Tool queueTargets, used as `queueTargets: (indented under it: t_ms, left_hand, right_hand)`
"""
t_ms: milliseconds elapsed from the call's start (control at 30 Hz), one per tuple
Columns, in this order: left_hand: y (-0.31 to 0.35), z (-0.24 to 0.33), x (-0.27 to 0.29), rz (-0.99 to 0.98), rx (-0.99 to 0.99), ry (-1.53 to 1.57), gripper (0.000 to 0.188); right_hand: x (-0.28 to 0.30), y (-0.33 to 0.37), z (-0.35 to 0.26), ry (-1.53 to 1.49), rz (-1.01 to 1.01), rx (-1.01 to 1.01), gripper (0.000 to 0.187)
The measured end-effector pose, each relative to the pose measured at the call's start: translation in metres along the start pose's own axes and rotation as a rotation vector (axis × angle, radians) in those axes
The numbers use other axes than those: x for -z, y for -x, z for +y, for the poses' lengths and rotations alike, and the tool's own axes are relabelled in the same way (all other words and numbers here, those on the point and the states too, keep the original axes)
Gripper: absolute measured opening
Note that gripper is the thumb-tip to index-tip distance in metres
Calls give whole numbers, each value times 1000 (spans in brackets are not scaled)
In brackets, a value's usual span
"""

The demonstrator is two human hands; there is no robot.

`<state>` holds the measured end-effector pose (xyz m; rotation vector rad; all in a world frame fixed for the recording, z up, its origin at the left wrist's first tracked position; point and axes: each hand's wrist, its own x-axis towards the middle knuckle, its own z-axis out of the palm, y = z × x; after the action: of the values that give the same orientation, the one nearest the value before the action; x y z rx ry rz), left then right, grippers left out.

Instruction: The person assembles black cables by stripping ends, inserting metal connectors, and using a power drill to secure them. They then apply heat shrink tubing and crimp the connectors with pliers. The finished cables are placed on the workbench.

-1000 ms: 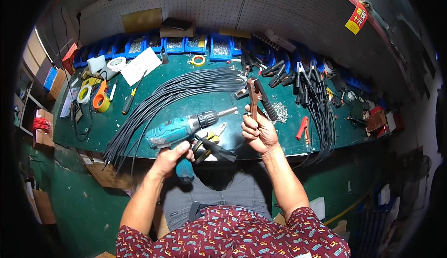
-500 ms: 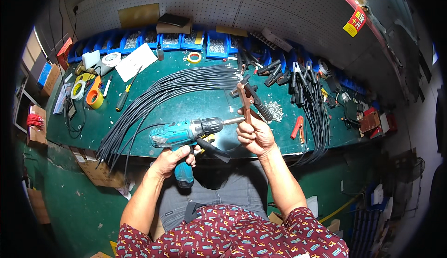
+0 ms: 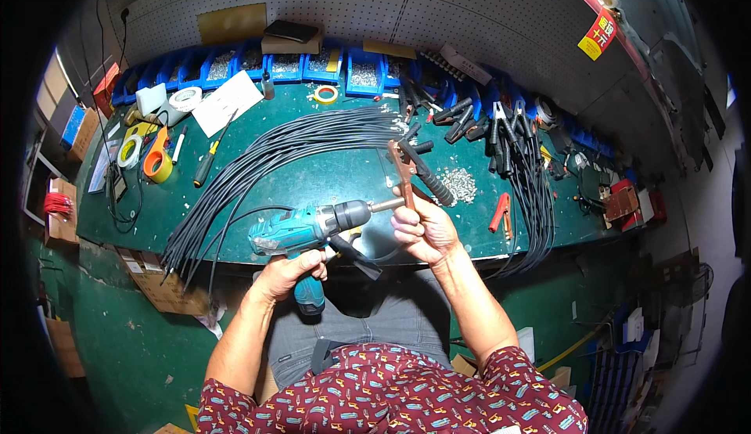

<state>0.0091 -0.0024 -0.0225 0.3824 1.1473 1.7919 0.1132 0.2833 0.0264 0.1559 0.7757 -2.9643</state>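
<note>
My left hand [image 3: 288, 271] grips the handle of a teal cordless drill [image 3: 307, 230], held level over the front edge of the green bench [image 3: 328, 176]. The drill's bit points right and touches a copper-coloured clamp with a black handle [image 3: 412, 171], which my right hand [image 3: 423, 227] holds upright. A black cable runs from the clamp down past my lap. Both hands hover just in front of the bench edge.
A long bundle of black cables [image 3: 266, 160] lies across the bench. More clamps with cables [image 3: 508, 136] are piled at the right, beside a heap of small screws [image 3: 458, 183]. Tape rolls [image 3: 156, 164], paper [image 3: 227, 101] and blue parts bins [image 3: 364, 74] stand at the back left.
My right hand has brought the clamp down to the drill's bit, and the drill has shifted slightly right to meet it. My head has moved closer to the bench.
</note>
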Motion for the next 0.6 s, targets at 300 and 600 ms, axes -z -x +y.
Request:
queueTargets:
  t_ms: [300,600]
  left_hand:
    - [0,0,-2,21,-15,-8,35]
    - [1,0,0,27,-13,-25,34]
  right_hand:
    - [-1,-1,1,-29,-4,-8,27]
    - [-3,1,3,-58,30,-18,27]
